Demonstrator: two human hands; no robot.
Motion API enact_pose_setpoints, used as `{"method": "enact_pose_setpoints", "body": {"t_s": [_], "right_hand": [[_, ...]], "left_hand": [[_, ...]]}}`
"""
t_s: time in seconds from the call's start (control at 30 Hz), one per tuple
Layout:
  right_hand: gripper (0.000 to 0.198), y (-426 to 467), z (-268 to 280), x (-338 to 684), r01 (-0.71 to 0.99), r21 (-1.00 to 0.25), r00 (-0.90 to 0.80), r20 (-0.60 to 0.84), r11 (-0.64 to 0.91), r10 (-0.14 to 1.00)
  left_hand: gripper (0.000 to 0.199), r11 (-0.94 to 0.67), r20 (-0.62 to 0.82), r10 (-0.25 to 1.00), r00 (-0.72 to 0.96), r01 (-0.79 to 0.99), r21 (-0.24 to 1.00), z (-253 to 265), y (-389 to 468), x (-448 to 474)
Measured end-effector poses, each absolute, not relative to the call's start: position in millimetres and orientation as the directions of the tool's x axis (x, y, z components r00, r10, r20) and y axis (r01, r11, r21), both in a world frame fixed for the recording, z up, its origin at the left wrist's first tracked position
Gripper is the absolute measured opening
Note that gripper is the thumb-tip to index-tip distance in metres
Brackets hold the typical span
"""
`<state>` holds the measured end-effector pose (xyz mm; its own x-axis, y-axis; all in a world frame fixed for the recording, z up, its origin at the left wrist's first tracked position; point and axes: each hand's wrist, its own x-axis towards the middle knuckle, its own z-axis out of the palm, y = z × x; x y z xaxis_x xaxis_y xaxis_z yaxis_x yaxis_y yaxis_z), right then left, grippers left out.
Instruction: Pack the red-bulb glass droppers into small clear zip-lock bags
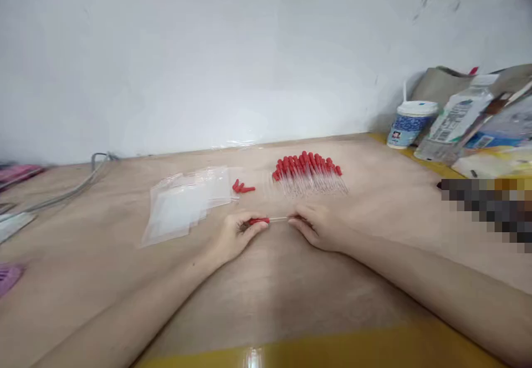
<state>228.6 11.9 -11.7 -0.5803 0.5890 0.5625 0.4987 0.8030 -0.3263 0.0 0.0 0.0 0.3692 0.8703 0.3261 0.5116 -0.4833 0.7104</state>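
Note:
My left hand (245, 234) is closed, pinching a red rubber bulb (260, 221) between thumb and fingers. A thin clear tube (278, 219) runs from the bulb's open end to my right hand (310, 225), whose closed fingers grip its other end. Together they lie level just above the table, looking like a small dropper; how deep the tube sits in the bulb is hidden. Beyond my right hand, several red-capped droppers (307, 164) lie side by side in a row, tubes toward me. Several loose red bulbs (241, 187) lie beyond my left hand.
Overlapping clear plastic bags (178, 202) lie to the left of the loose bulbs. At the back right stand a paper cup (409, 125) and a plastic bottle (455, 118). A grey cable (78, 186) crosses the left side, and yellow tape (332, 351) edges the front.

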Motion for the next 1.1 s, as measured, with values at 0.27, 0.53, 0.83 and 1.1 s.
{"method": "enact_pose_setpoints", "body": {"t_s": [0.27,0.53,0.83,1.1], "right_hand": [[0.019,14,-12,223,0.473,-0.283,-0.600,0.589,0.834,0.541],[0.024,13,-15,218,0.495,-0.244,-0.616,0.579,0.834,0.535],[0.029,9,-9,211,0.553,-0.289,-0.606,0.503,0.781,0.616],[0.030,8,-3,207,0.631,-0.345,-0.590,0.368,0.695,0.719]], "left_hand": [[0.016,-0.433,0.261,0.890,0.373,0.517,0.738,-3,3,1],[0.015,-0.481,0.294,0.867,0.402,0.522,0.705,-4,1,1],[0.014,-0.548,0.330,0.830,0.450,0.546,0.634,-5,1,0],[0.010,-0.658,0.450,0.753,0.480,0.561,0.503,-2,6,0]]}}
